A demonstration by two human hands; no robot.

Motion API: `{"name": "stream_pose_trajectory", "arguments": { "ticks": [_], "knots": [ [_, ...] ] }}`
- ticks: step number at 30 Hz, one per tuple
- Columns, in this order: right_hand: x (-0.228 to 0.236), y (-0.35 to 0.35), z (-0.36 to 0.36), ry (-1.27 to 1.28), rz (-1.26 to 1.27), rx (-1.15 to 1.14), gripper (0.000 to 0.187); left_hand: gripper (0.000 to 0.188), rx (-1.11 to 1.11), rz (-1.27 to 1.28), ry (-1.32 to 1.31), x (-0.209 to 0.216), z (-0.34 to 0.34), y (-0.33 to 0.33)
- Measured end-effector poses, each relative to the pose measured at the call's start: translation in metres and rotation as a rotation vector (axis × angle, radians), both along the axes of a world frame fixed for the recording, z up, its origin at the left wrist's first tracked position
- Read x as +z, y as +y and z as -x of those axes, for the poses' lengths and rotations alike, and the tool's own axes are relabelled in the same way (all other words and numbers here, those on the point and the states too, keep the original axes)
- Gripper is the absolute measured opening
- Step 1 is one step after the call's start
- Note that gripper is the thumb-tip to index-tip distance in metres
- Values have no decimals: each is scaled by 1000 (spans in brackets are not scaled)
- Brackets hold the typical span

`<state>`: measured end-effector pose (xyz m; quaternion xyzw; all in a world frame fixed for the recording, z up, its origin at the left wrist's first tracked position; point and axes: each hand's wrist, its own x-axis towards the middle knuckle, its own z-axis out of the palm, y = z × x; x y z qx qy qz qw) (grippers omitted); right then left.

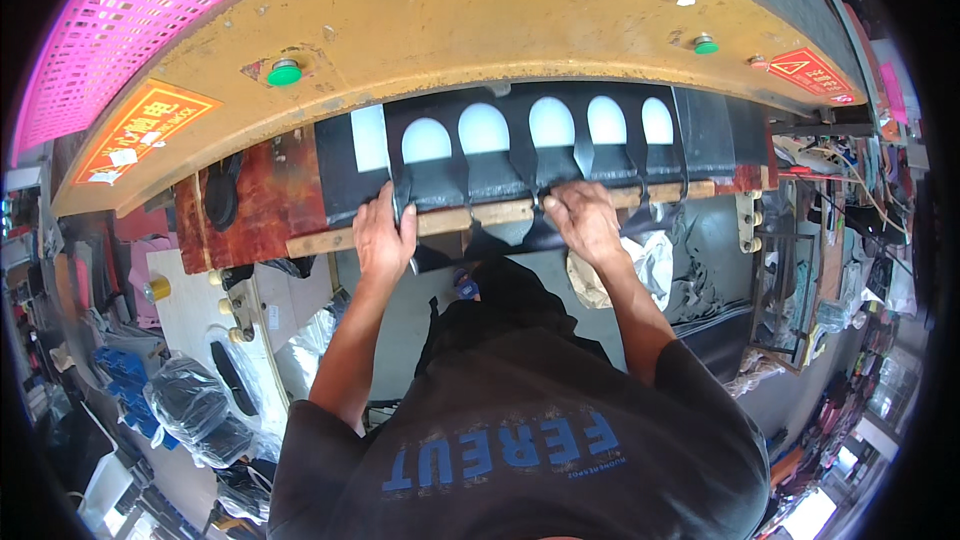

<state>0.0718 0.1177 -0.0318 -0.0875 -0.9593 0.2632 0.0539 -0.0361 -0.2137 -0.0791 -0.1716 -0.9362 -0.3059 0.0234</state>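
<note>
A black sheet (490, 178) lies across the work surface and hangs over a wooden bar (505, 212). Several arch-shaped openings in it show a white surface (551, 124) beneath. My left hand (384, 236) is closed at the bar, on the sheet's left part, with a thin, pale, upright edge (405, 208) by its thumb; I cannot make out whether that edge is part of the sheet. Farther right, my right hand (586, 221) has its fingers curled over the bar, gripping the black sheet. Its fingertips are partly hidden.
Just beyond the sheet runs a yellow machine beam (450, 50) with green buttons (285, 72) and warning labels. A pink perforated basket (150, 20) stands at far left. Dark red board (265, 195) shows beside the sheet. Crumpled paper and plastic (645, 270) lie below my right hand.
</note>
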Motion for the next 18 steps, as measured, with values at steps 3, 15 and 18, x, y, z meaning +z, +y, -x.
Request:
{"name": "stream_pose_trajectory", "arguments": {
  "ticks": [3, 15, 18],
  "knots": [
    [28, 1, -12, -267, 160, -38, 34, 51, 156, -168, -121, 15, -38, -6],
    [2, -68, 53, 129, 124, 72, 70, 60, -188, 259, 102, 14, -76, 55],
    [11, -12, 22, 94, 838, 26, 67, 60, -178, 288, 64, 6, -106, 44]
  ]
}}
